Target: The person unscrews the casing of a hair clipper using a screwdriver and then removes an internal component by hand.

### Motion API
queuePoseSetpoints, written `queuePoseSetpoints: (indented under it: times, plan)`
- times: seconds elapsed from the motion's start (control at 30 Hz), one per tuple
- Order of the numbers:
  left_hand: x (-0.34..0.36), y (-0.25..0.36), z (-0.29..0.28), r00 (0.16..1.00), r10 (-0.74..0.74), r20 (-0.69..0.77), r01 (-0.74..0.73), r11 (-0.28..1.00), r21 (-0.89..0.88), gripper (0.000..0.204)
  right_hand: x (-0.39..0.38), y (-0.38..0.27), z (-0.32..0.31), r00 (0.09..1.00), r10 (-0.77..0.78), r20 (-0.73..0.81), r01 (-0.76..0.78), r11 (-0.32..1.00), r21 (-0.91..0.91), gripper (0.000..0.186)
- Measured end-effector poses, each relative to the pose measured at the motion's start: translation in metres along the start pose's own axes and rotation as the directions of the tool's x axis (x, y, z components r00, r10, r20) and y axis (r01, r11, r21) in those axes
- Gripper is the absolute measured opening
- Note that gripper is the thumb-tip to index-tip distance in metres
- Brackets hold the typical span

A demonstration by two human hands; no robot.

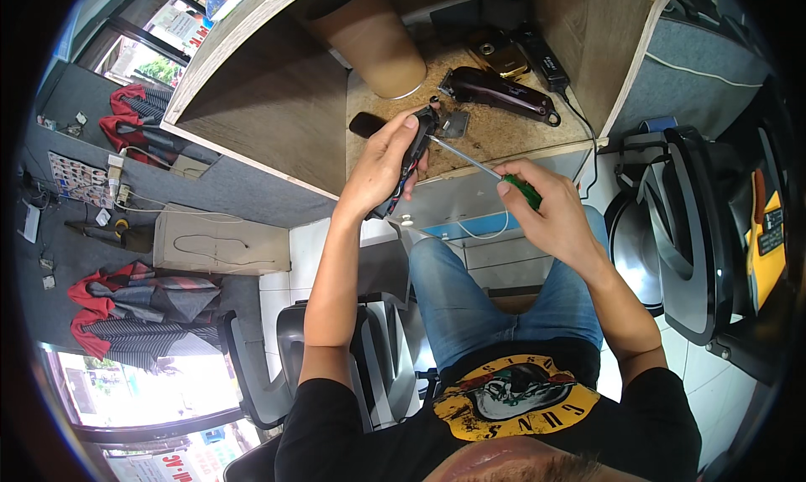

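My left hand (390, 159) grips a black clipper body (417, 145) with coloured wires showing along it, over the front of the shelf (374, 162). My right hand (550, 209) is closed on a green-handled screwdriver (521, 190), whose metal shaft reaches up-left to the clipper body. Just behind that lie a small dark metal plate (454, 124) and a dark oblong piece (366, 125). A maroon hair clipper (499, 94) lies further right, with a gold device (491, 55) and a black corded unit (541, 58) behind it.
A tan cylinder (369, 41) stands inside the wooden cubby (248, 108). Black salon chairs (695, 255) flank my legs (445, 276). At the left are a cardboard-coloured box (218, 239), power sockets (117, 167) and red-and-grey cloths (134, 306). A white cable (506, 230) hangs below the shelf.
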State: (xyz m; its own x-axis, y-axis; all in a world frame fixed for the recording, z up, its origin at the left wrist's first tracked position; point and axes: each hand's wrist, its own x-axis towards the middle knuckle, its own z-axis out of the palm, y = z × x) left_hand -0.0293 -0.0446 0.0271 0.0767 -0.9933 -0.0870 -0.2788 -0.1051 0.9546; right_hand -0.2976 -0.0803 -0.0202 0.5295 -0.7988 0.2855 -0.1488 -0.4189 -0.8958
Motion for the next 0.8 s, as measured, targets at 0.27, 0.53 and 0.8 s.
queuePoseSetpoints:
  times: [0.27,0.53,0.8]
  plan:
    - [0.0,-0.001,0.0,1.0,-0.007,-0.003,0.008,1.0,0.014,0.051,0.0,-0.001,0.0,1.0,-0.005,0.015,0.005,1.0,-0.003,0.023]
    - [-0.005,0.007,0.005,0.999,-0.024,-0.026,0.026,0.994,0.105,0.049,0.0,0.008,-0.014,0.913,0.268,0.306,-0.367,0.868,0.334,0.029]
    - [-0.006,0.005,0.006,0.999,-0.033,-0.028,0.036,0.992,0.122,0.049,-0.012,0.009,0.001,0.994,0.058,0.087,-0.072,0.983,0.169,0.048]
